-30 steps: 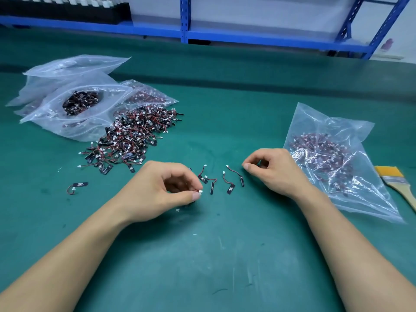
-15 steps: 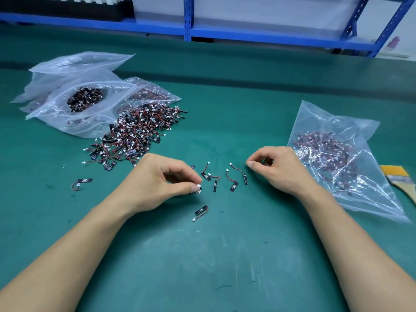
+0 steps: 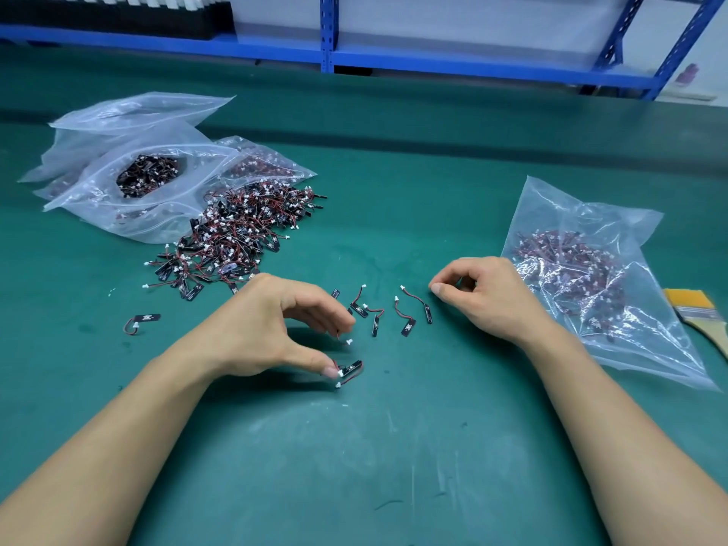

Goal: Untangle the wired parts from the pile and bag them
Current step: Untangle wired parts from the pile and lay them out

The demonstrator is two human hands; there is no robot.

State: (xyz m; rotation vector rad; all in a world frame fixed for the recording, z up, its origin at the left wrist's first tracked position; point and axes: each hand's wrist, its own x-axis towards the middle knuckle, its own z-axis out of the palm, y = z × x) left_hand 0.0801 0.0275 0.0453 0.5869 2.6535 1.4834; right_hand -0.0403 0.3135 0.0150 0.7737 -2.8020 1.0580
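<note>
Tabletop (image 3: 394, 466): green mat, scuffed pale near the front; blue steel shelving (image 3: 327, 33) behind.
left hand (image 3: 268, 329): grip wider than 0.5 s ago. The thumb is now down on the wired part (image 3: 351, 368) that lay loose before, and the fingertips pinch a thin wire with a white plug hanging under them.
right hand (image 3: 484, 297): unchanged, resting on the mat, fingers curled, index tip by thumb, nothing visible in the grip.
pile (image 3: 240, 234): tangled black strips, red wires and white plugs, left of centre, touching the open bag (image 3: 118, 199).
loose parts (image 3: 405, 325): a few singles between the hands.
stray part (image 3: 143, 319): alone, left of the left hand.
right bag (image 3: 630, 329): clear crinkled plastic with parts inside, just beside the right hand.
brush (image 3: 693, 309): yellow bristles, at the right edge.
</note>
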